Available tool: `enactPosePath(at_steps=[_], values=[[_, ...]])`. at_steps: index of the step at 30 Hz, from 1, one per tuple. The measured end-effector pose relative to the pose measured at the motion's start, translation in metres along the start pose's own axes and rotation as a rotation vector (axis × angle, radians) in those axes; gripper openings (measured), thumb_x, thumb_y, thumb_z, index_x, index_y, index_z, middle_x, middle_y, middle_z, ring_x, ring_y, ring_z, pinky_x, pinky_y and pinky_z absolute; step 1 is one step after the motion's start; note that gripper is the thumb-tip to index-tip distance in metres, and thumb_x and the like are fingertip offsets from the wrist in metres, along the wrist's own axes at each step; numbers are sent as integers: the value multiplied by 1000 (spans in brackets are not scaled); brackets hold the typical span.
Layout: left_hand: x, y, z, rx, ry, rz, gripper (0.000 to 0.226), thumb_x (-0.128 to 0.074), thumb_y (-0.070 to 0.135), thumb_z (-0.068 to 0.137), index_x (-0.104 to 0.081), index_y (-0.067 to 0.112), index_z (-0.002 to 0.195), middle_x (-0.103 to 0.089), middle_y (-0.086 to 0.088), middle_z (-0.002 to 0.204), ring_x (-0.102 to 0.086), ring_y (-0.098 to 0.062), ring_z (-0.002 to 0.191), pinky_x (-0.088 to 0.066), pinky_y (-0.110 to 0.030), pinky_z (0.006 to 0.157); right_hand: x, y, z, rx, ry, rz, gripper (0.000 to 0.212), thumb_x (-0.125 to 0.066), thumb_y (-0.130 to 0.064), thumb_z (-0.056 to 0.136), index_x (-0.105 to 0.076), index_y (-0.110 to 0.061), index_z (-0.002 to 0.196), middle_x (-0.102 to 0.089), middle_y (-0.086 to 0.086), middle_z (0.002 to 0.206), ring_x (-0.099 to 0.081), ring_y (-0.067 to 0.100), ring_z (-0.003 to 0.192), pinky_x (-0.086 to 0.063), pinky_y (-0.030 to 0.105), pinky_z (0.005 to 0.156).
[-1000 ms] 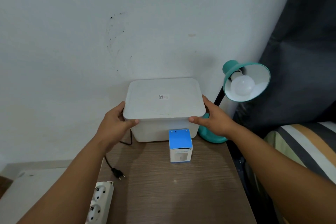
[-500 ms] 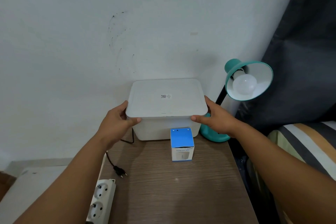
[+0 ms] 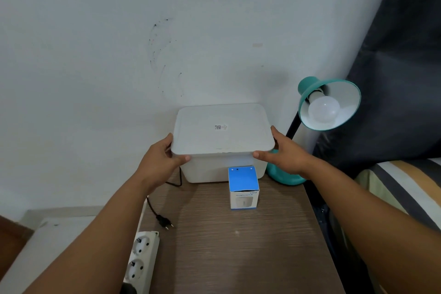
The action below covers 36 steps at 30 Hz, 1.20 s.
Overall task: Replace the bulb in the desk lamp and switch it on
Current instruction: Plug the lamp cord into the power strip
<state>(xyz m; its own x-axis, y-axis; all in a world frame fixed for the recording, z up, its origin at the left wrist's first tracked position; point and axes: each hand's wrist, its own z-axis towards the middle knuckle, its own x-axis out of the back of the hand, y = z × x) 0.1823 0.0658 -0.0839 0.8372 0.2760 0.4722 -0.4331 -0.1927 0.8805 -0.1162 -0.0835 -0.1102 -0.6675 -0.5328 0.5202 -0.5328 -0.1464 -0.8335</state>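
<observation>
Against the pale grey wall, at the back of the brown wood-grain tabletop [image 3: 238, 246], we saw a white rectangular plastic storage box [image 3: 223, 167] closed by a flat white lid [image 3: 222, 129] that carried a small printed code sticker near its middle. Our left hand [image 3: 162, 157] gripped the lid's left front corner, thumb curled along the front edge and fingers wrapped round the side; our right hand [image 3: 284, 153] gripped the right front corner in the same way, thumb pointing inward beneath the rim and fingers round the right edge. Whether the lid was seated or lifted off the box, we could not tell. Just in front of the box stood a small blue-and-white cardboard bulb carton [image 3: 243, 187], upright and closed, close to the box's front wall. To the right of the box stood the teal desk lamp [image 3: 307, 88], its round teal base [image 3: 284, 178] partly hidden behind our right wrist and its black neck [image 3: 292, 126] rising to a shade turned towards us. Inside the shade sat a white frosted round bulb [image 3: 323, 111], unlit. A black power cord [image 3: 152, 207] ran from behind the box along the table's left edge and ended in a black two-pin plug [image 3: 164, 221], which lay loose on the wood, near but apart from a white multi-socket power strip [image 3: 140, 260] at the table's left edge. On the far right we saw a striped bedcover [image 3: 403, 188] and a dark curtain [image 3: 393, 55].
</observation>
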Motion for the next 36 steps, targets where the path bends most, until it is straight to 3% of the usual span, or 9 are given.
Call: enactPosePath(at_steps=[4, 7, 11, 14, 21, 25, 28, 30, 36], values=[[3, -5, -12, 15, 2, 80, 50, -74, 21, 89, -56, 29, 135, -64, 20, 127, -59, 6, 116, -49, -30, 103, -4, -11, -14, -9, 97, -42, 110, -78, -51, 80, -9, -20, 160, -38, -13, 150, -38, 10, 139, -28, 28, 114], [9, -12, -32, 86, 63, 119, 78, -74, 38, 88, -36, 21, 154, -42, 5, 155, -43, -12, 140, -37, -34, 113, -8, -11, -26, 69, 354, -191, 100, -73, -50, 84, -17, -15, 159, -31, 4, 161, -31, 25, 147, -28, 42, 120], [17, -31, -73, 141, 104, 104, 81, -71, 39, 90, -29, 16, 156, -37, 1, 158, -38, -15, 143, -34, -33, 113, -25, -23, -49, 190, 477, -250, 75, -68, -43, 90, -34, -19, 153, -43, 6, 152, -41, 30, 137, -38, 48, 113], [26, -51, -105, 197, 112, 75, 79, -72, 39, 90, -32, 15, 155, -42, 0, 156, -42, -14, 141, -35, -34, 113, -49, -36, -68, 286, 432, -237, 65, -68, -36, 92, -41, -22, 149, -48, 2, 144, -47, 26, 128, -42, 47, 108], [51, -91, -157, 302, 60, 87, 75, -75, 35, 88, -40, 14, 152, -49, -1, 150, -48, -16, 136, -37, -32, 109, -128, -65, -88, 364, 179, -209, 40, -69, -28, 92, -61, -24, 131, -61, -10, 109, -54, -5, 89, -46, 20, 87], [62, -111, -169, 337, -31, 102, 68, -74, 26, 90, -44, 14, 149, -49, -2, 150, -52, -17, 133, -39, -28, 106, -174, -69, -84, 311, 4, -282, 35, -65, -35, 94, -63, -28, 129, -63, -11, 107, -57, 4, 88, -46, 20, 79], [66, -123, -173, 345, -115, 73, 57, -72, 13, 91, -52, 16, 144, -57, 4, 141, -56, -17, 130, -40, -28, 105, -204, -65, -75, 248, -52, -302, 36, -65, -33, 94, -65, -25, 129, -64, -9, 107, -59, 9, 91, -50, 29, 86], [65, -128, -175, 319, -173, 58, 49, -68, 6, 91, -62, 22, 136, -69, 9, 125, -66, -12, 116, -47, -34, 105, -220, -61, -68, 200, -64, -294, 36, -66, -32, 94, -65, -25, 129, -63, -9, 106, -57, 4, 88, -47, 21, 80], [62, -145, -180, 293, -190, -28, 49, -67, 11, 93, -62, 38, 134, -72, 18, 118, -66, -3, 112, -46, -42, 107, -251, -60, -50, 94, -132, -326, 48, -63, -36, 96, -56, -22, 141, -65, -2, 117, -58, 13, 105, -45, 29, 90]])
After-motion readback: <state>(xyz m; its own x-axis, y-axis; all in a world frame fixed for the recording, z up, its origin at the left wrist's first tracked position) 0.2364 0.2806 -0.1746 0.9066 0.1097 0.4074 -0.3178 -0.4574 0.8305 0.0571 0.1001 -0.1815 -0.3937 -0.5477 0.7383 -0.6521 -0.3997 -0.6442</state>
